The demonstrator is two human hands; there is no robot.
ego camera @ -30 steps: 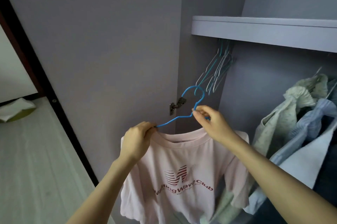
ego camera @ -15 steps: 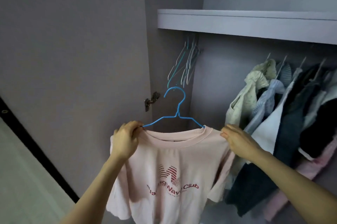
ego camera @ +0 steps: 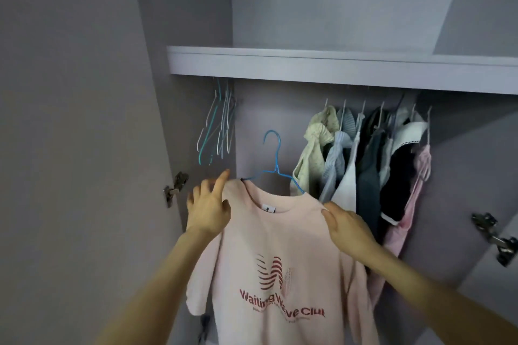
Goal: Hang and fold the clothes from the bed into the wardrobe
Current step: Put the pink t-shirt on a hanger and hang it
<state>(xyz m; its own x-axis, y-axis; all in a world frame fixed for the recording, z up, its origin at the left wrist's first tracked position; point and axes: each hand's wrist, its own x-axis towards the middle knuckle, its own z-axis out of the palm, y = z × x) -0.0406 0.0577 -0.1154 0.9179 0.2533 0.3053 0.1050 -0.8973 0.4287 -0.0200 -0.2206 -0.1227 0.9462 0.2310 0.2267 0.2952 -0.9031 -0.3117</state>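
A pale pink T-shirt [ego camera: 280, 246] with red lettering hangs on a blue wire hanger [ego camera: 276, 165], held up in front of the open wardrobe. My left hand [ego camera: 208, 208] grips the shirt's left shoulder, with the forefinger stretched out upward. My right hand [ego camera: 347, 225] holds the shirt's right shoulder. The hanger's hook points up, free of the rail, below the shelf [ego camera: 336, 69]. The rail itself is hidden behind the shelf edge.
Several bare wire hangers [ego camera: 218, 126] hang at the left end under the shelf. Several hung clothes [ego camera: 370, 159] fill the right part. The open door [ego camera: 78, 120] stands at the left, with hinges [ego camera: 175, 189] on it and on the right door [ego camera: 496, 238].
The view has tilted up and the shirt has been lifted toward the space between the bare hangers and the hung clothes. My left forefinger has stretched out.
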